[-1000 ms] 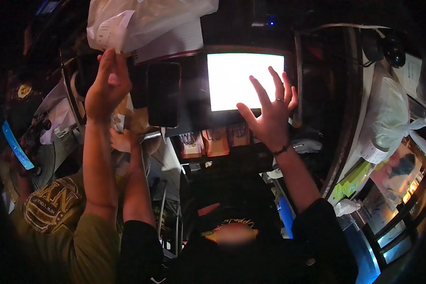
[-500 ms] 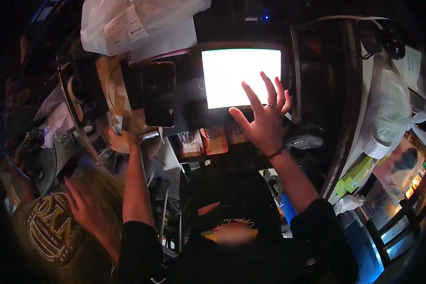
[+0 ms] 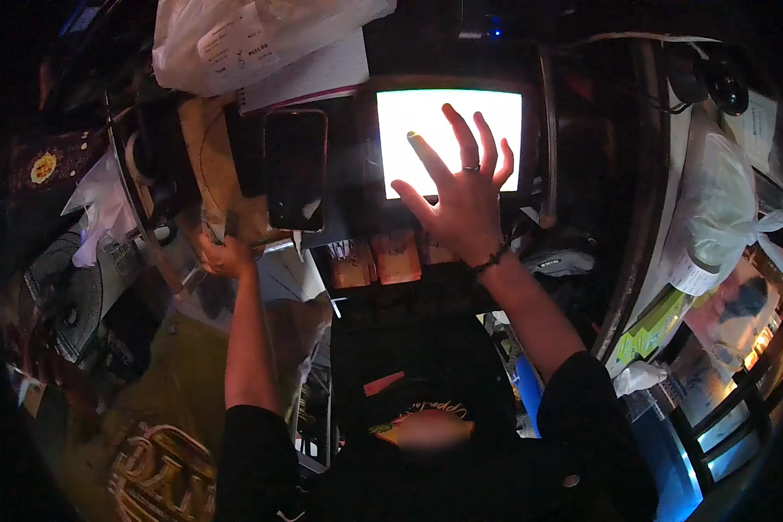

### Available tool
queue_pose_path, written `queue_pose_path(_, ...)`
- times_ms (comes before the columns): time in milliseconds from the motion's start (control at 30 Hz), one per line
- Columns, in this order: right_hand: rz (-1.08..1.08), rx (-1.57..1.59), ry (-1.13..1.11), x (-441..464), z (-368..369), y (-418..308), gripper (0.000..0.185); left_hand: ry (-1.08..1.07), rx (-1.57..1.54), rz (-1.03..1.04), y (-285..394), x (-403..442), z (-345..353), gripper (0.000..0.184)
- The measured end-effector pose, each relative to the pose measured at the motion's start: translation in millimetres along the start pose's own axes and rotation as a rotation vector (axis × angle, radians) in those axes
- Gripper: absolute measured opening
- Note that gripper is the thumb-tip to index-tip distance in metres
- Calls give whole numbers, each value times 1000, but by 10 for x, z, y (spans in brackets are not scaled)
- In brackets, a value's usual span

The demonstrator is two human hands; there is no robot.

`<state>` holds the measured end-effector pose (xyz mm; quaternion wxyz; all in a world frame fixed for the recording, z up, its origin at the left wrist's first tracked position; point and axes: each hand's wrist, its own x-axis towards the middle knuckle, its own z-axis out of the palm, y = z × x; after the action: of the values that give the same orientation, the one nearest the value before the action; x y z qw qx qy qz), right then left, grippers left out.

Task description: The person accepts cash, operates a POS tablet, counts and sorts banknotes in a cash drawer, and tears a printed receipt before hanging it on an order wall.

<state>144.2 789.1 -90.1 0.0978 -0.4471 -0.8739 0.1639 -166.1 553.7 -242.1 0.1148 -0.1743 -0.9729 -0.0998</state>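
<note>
My right hand point(image 3: 463, 204) is spread over a bright white touchscreen point(image 3: 487, 106), its fingers apart and a ring on one of them. Whether a fingertip touches the glass, I cannot tell. On the left, my left hand point(image 3: 224, 257) has its fingers curled beside the brown cardboard-like piece point(image 3: 205, 148). A small pale scrap point(image 3: 215, 224) shows at its fingertips; what the hand grips is hidden. Between the two hands lies a dark smartphone point(image 3: 294, 165), its screen black.
A white plastic bag point(image 3: 183, 52) with a receipt point(image 3: 235, 42) rests on a notebook point(image 3: 322, 76) at the top. Banknote-like bundles point(image 3: 397, 257) sit below the screen. Another tied bag point(image 3: 713, 200) stands right. Someone in an olive shirt point(image 3: 170, 391) is close on the left.
My right hand has shifted left across the screen, fingers still spread. My left hand stays in about the same place. The person at the left has moved, and their hand has left my left forearm's side.
</note>
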Motion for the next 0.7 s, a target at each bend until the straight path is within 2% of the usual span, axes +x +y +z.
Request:
queue_pose_path(233, 4, 5, 6, -88, -2, -20, 49, 41, -30, 38, 31, -6, -38, 46)
queue_pose_path(433, 12, 19, -1, -65, 58, -70, 51, -35, 70, -10, 73, 6, -75, 43)
queue_pose_path(600, 5, 17, 88, 75, 74, -97, 50, 27, -6, 45, 78, 9, -60, 43)
queue_pose_path(700, 47, -19, 125, 120, 104, -48, 51, -29, -13, 11, 125, 18, -119, 44)
